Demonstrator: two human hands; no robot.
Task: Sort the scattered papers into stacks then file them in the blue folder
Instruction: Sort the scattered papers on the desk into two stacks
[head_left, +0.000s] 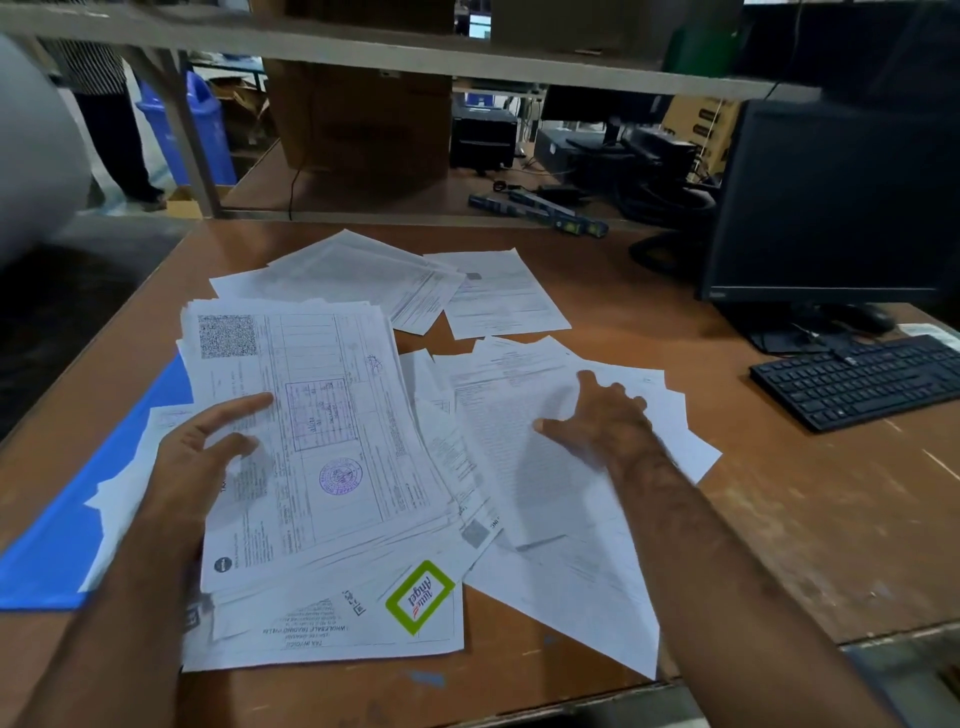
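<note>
My left hand (200, 457) grips a stack of invoices (322, 431), thumb on top. My right hand (602, 415) presses flat, fingers spread, on loose papers (545, 493) beside it. The blue folder (57, 540) lies left on the table (779, 519).

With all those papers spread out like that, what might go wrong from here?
One sheet near the right hand juts past the desk's front edge, so a nudge might send it to the floor. The left hand grips a thick, uneven stack that may fan out or slip. Loose pages already cover part of the blue folder, so opening it might scatter them.
</note>
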